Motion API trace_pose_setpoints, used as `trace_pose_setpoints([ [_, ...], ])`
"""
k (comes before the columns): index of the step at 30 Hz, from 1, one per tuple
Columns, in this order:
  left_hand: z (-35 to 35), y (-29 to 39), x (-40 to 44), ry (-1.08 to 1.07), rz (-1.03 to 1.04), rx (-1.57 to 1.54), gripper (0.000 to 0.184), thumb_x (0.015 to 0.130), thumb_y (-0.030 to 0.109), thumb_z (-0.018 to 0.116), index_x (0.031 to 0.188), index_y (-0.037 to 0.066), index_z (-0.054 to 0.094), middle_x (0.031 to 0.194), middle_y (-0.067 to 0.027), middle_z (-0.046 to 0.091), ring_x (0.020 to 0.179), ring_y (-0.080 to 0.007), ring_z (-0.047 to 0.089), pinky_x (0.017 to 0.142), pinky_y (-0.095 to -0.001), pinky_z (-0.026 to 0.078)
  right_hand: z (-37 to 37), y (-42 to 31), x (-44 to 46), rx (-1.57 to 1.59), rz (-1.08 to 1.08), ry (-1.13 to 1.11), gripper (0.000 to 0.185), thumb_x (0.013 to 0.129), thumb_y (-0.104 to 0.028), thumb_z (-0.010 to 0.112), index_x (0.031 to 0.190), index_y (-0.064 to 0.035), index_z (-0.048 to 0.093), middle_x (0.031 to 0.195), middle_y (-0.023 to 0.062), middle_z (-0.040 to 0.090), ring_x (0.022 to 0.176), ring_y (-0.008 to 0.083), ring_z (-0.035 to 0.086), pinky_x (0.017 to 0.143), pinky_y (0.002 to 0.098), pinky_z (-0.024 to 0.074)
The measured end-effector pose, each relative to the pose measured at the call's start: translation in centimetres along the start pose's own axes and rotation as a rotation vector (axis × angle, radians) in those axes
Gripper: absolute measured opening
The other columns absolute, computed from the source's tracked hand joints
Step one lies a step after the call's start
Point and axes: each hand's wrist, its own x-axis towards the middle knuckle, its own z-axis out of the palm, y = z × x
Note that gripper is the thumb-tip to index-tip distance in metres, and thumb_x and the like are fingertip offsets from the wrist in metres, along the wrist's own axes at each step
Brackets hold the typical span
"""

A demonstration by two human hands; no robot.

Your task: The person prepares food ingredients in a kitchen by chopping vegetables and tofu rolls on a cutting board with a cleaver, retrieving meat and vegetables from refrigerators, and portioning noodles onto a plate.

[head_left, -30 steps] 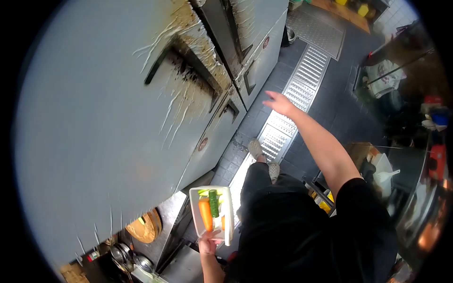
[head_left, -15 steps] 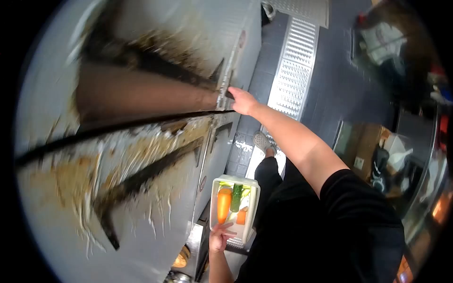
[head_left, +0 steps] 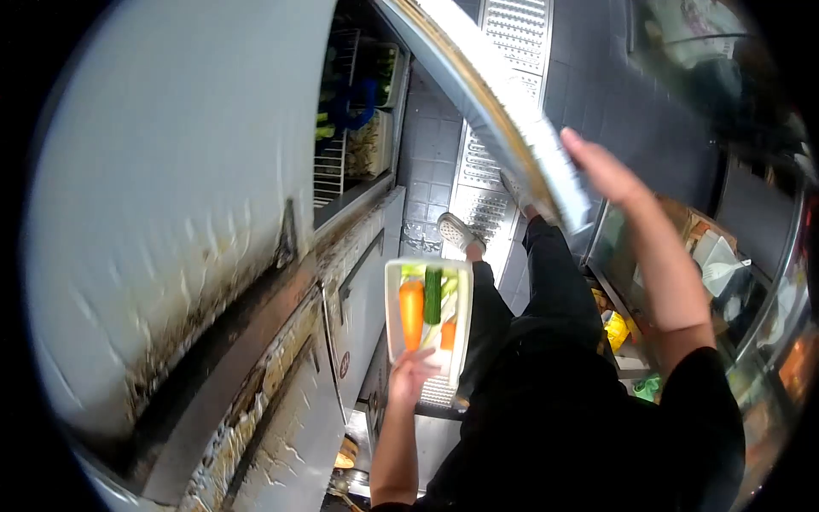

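Note:
A white plastic container [head_left: 466,294] rests in my left hand [head_left: 412,375], whose fingers reach over its near end. In it lie a large carrot [head_left: 411,316], a piece of cucumber [head_left: 432,296], an orange chunk [head_left: 448,335] and some pale green pieces. My right hand [head_left: 606,171], slightly blurred, is at the outer edge of a swung-open fridge door [head_left: 512,128], with the fingers partly hidden. Behind the opening, the fridge shows a wire shelf [head_left: 330,162], a blue item [head_left: 354,107] and a tub of pale, stringy food [head_left: 367,145].
Closed fridge doors with worn, peeling surfaces stand at the left, such as the large upper door [head_left: 196,128]. A metal drain grate [head_left: 478,205] runs along the dark tiled floor [head_left: 589,77]. To the right are a cardboard box [head_left: 674,213] and a yellow packet [head_left: 614,328].
The fridge door has swung open to the right with my right hand, exposing the shelves. My left hand and the container have moved slightly up in view.

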Motion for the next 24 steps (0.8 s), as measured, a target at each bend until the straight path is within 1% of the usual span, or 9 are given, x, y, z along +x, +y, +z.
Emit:
trace_pose_setpoints([
  [2,3.5,0.2,5.1,-0.031,-0.023,0.008,0.043,0.092,0.015,0.051,0.131,-0.006,0.052,0.129,-0.0293,0.061,0.096,-0.0339,0.072,0.085,-0.0447,0.062,-4.3,-4.5,-2.1,-0.396,-0.036,0.184,0.080,0.098,-0.068,0.039,0.148,-0.0058,0.048,0.141,0.0241,0.055,0.131,0.0354,0.054,0.109,0.0459,0.0447],
  [4,6.9,0.2,10.0,-0.031,-0.041,-0.106,0.045,0.090,0.014,0.054,0.130,-0.006,0.053,0.129,-0.0279,0.062,0.094,-0.0313,0.071,0.087,-0.0401,0.061,-8.6,-2.8,-0.4,-0.476,-0.213,0.467,0.083,0.094,-0.069,0.047,0.152,-0.0096,0.044,0.140,0.0234,0.056,0.126,0.0356,0.058,0.107,0.0440,0.0461],
  [8,10.6,0.0,22.9,-0.093,0.023,-0.468,0.015,0.086,0.006,0.057,0.096,-0.004,0.061,0.102,-0.0219,0.068,0.096,-0.0309,0.070,0.086,-0.0396,0.061,-16.3,-4.8,1.7,-0.717,-0.237,0.579,0.085,0.089,-0.070,0.058,0.150,-0.0116,0.046,0.140,0.0221,0.056,0.120,0.0329,0.060,0.102,0.0436,0.0480],
  [11,11.7,1.6,31.4,-0.014,0.053,-0.539,0.018,0.083,0.000,0.057,0.099,-0.007,0.061,0.097,-0.0166,0.069,0.096,-0.0297,0.070,0.092,-0.0382,0.060,-21.2,-3.3,3.5,-0.730,-0.107,0.671,0.087,0.092,-0.066,0.054,0.155,-0.0067,0.037,0.146,0.0231,0.050,0.131,0.0324,0.051,0.110,0.0444,0.0410],
  [14,13.8,4.4,38.0,0.161,0.191,-0.561,0.039,0.083,-0.006,0.057,0.122,-0.016,0.054,0.113,-0.0241,0.065,0.105,-0.0333,0.067,0.096,-0.0365,0.059,-20.1,-3.7,3.3,-0.446,-0.155,0.630,0.078,0.092,-0.056,0.064,0.149,-0.0060,0.046,0.141,0.0197,0.056,0.125,0.0276,0.057,0.108,0.0396,0.0425],
  [16,14.8,6.6,40.6,0.159,0.228,-0.634,0.044,0.086,-0.007,0.054,0.128,-0.018,0.049,0.119,-0.0273,0.062,0.106,-0.0356,0.066,0.095,-0.0355,0.060,-20.4,-8.6,2.4,-0.558,-0.291,0.405,0.085,0.088,-0.058,0.072,0.145,-0.0007,0.047,0.139,0.0187,0.057,0.122,0.0290,0.058,0.110,0.0423,0.0414],
  [20,12.9,10.7,45.4,0.168,0.323,-0.739,0.048,0.088,-0.008,0.049,0.133,-0.022,0.041,0.125,-0.0322,0.056,0.109,-0.0391,0.064,0.094,-0.0344,0.062,-21.1,-7.5,4.4,-0.558,-0.487,0.263,0.079,0.092,-0.051,0.070,0.146,0.0002,0.044,0.141,0.0186,0.055,0.124,0.0266,0.056,0.107,0.0408,0.0447],
  [22,12.2,13.6,47.2,0.174,0.372,-0.844,0.051,0.088,-0.003,0.047,0.133,-0.023,0.039,0.121,-0.0347,0.056,0.106,-0.0397,0.064,0.091,-0.0358,0.063,-22.5,-7.1,5.5,0.288,-0.309,-0.049,0.081,0.094,-0.050,0.068,0.150,-0.0002,0.038,0.145,0.0179,0.051,0.128,0.0256,0.053,0.107,0.0402,0.0444],
  [24,11.5,17.2,48.9,0.210,0.371,-1.004,0.051,0.089,0.001,0.046,0.131,-0.025,0.037,0.119,-0.0349,0.056,0.106,-0.0394,0.064,0.089,-0.0390,0.064,-20.8,-5.7,4.8,-0.483,-0.533,0.285,0.083,0.094,-0.051,0.067,0.151,-0.0003,0.036,0.147,0.0174,0.049,0.130,0.0245,0.051,0.106,0.0391,0.0447],
])
